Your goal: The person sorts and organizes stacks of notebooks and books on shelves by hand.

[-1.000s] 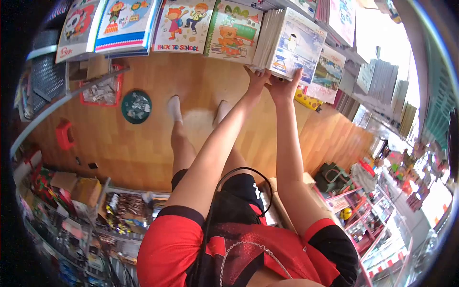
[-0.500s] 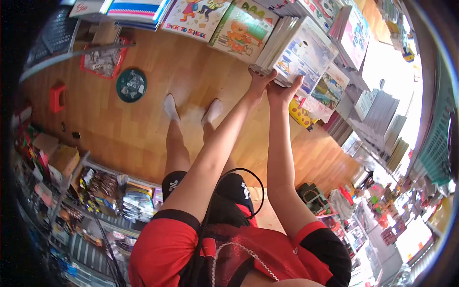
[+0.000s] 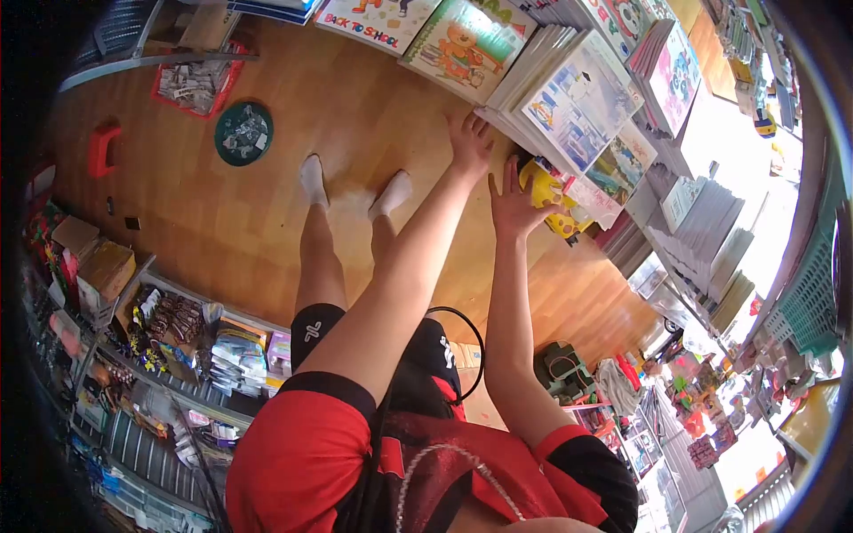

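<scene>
One book stack (image 3: pixel 582 102): lies on the row of books at the far side of the floor, just beyond the fingertips of both hands; its top cover is white with blue pictures, and the page edges show along its left side.
Left hand (image 3: pixel 471 147): just off the near left corner of the book stack, fingers parted and slightly curled, thumb held out; whether a fingertip touches the corner, I cannot tell.
Right hand (image 3: pixel 517 206): on the near side of the book stack and apart from it, fingers spread wide and gripping nothing, thumb out to the right.
Yellow spotted item (image 3: pixel 576 224): on the near side of the book stack, partly hidden behind the right hand's fingers; contact between them cannot be told.
Bear-cover book (image 3: pixel 462 51): directly left of the book stack, spiral binding along its left edge.
BACK TO SCHOOL book (image 3: pixel 373 25): farther left of the book stack, past the bear-cover book.
Landscape-cover book (image 3: pixel 619 167): just right of the book stack, sloping downward.
Pink-edged stack (image 3: pixel 668 78): also right of the book stack, farther off.
Green basin (image 3: pixel 243 133): on the wooden floor (image 3: pixel 355 115), well left of the book stack, holding small pieces.
</scene>
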Tool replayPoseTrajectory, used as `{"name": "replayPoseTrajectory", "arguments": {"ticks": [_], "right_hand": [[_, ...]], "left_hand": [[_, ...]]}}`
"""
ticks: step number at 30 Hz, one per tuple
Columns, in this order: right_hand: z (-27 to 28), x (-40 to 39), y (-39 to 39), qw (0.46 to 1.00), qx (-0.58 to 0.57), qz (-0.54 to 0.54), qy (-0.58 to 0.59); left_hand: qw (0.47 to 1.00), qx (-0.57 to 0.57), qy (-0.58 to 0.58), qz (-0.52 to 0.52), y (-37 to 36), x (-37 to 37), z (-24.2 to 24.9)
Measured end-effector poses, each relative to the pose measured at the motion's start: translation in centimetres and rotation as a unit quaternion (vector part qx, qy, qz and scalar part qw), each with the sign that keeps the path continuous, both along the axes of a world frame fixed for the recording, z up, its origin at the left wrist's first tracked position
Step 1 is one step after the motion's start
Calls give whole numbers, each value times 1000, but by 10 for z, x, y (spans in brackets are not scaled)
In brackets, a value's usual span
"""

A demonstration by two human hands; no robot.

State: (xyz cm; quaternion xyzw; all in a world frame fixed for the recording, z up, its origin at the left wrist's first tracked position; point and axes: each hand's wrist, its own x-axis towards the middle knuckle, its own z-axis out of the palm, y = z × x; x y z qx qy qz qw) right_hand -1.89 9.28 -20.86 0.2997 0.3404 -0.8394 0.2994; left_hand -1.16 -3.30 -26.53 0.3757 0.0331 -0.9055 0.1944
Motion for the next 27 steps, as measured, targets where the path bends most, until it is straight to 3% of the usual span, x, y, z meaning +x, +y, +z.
{"name": "replayPoseTrajectory", "arguments": {"ticks": [4, 10, 15, 21, 25, 27], "right_hand": [[-34, -10, 23, 999, 5, -16, -39], [-47, -36, -6, 998, 5, -20, -53], [-57, -44, -6, 997, -33, -36, -66], [-62, -45, -4, 983, -103, -135, -76], [-75, -41, 8, 982, -114, -136, -62], [-90, -40, 24, 990, -109, -80, -35]], "left_hand": [[993, 50, -88, 68, 5, -34, 19], [996, 17, -83, 9, 2, -28, 9], [995, 15, -101, 22, 4, -28, 5], [992, -7, -124, 17, 11, -10, 20], [989, -9, -144, -17, 14, 10, 22], [989, -8, -147, -26, 19, 20, 21]]}}
